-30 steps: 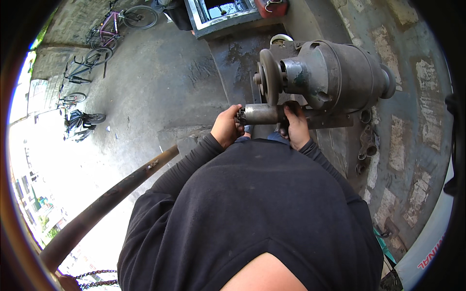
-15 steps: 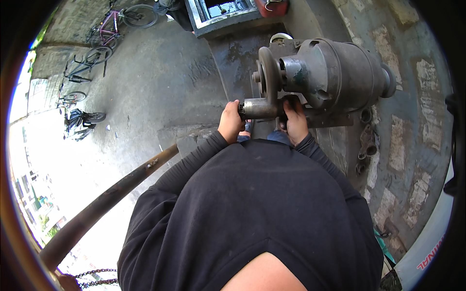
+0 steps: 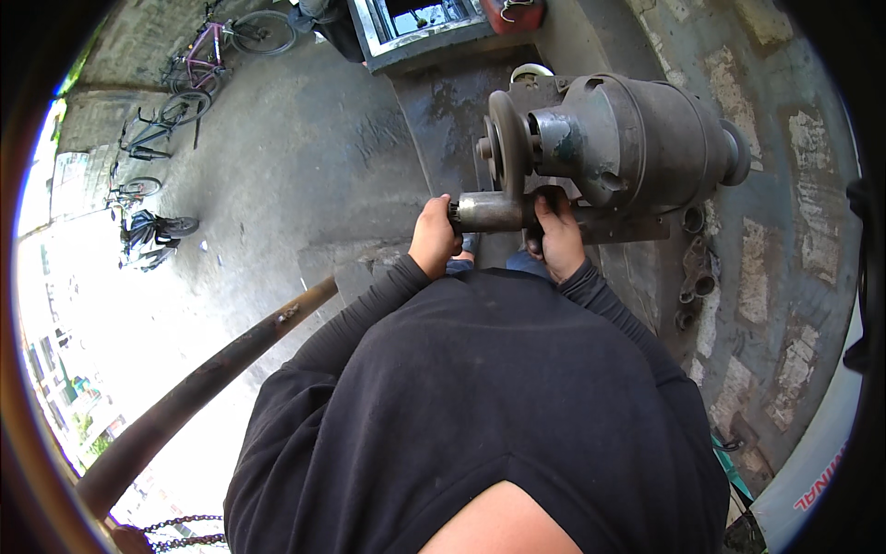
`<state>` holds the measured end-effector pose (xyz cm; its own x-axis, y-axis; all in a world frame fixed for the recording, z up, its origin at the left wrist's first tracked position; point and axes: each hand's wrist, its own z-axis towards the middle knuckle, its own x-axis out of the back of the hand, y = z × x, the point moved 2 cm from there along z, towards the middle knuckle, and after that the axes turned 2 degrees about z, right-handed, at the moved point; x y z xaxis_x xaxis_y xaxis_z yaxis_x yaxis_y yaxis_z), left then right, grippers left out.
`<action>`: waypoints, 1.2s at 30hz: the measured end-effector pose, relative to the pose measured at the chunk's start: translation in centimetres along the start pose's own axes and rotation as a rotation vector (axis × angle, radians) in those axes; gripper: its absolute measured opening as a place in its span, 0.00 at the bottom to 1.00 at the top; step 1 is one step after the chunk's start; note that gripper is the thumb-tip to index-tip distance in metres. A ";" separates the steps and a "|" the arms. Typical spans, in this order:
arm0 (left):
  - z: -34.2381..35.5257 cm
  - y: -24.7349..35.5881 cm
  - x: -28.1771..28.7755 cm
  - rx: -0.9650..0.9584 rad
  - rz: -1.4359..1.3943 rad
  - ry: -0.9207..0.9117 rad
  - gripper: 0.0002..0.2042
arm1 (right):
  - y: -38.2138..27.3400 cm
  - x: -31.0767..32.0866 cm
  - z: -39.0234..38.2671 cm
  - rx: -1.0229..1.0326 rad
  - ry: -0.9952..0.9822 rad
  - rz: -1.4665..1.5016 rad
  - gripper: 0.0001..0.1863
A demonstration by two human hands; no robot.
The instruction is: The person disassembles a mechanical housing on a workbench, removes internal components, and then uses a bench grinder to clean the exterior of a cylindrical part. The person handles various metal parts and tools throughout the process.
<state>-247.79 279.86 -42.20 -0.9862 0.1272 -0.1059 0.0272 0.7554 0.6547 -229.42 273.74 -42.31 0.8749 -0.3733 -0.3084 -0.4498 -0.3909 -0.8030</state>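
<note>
A cylindrical metal part (image 3: 489, 212), bright and bare along its middle with a toothed left end, lies level between my hands. My left hand (image 3: 434, 240) is closed around the toothed end. My right hand (image 3: 561, 242) grips the dark, wider right end, thumb on top; its other fingers are mostly hidden. The cylinder's bright surface meets the lower rim of a grinding wheel (image 3: 506, 138), though the exact contact is hard to make out. That wheel sits on the left shaft of a large grey bench grinder (image 3: 646, 143).
A brown pipe (image 3: 212, 369) slants past my left arm. Worn metal parts (image 3: 697, 272) lie right of the grinder. Ahead stand a framed water basin (image 3: 420, 23) and a red container (image 3: 513, 16). Bicycles (image 3: 205, 55) line the far left wall; a chain (image 3: 185, 531) hangs at lower left.
The whole view has shifted slightly left. Both hands keep their hold on the metal cylinder, at about the same place under the wheel.
</note>
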 end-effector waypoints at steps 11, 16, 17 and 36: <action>0.5 1.2 0.1 0.025 -0.008 0.069 0.15 | 0.1 -0.9 -0.1 -0.052 0.040 -0.019 0.15; 0.7 1.4 -0.1 -0.004 0.045 0.007 0.15 | 0.5 -0.5 0.5 -0.068 0.043 0.033 0.15; 0.3 1.3 -0.1 0.028 -0.001 0.012 0.15 | 0.1 -0.5 0.0 -0.052 0.037 0.021 0.14; -1.2 0.2 -1.2 -0.067 -0.001 -0.087 0.13 | -1.2 1.0 -2.1 0.093 -0.032 0.017 0.12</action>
<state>-246.83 279.12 -41.05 -0.9683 0.1839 -0.1691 0.0124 0.7113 0.7028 -228.37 272.06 -40.55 0.8734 -0.3516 -0.3371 -0.4472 -0.3046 -0.8410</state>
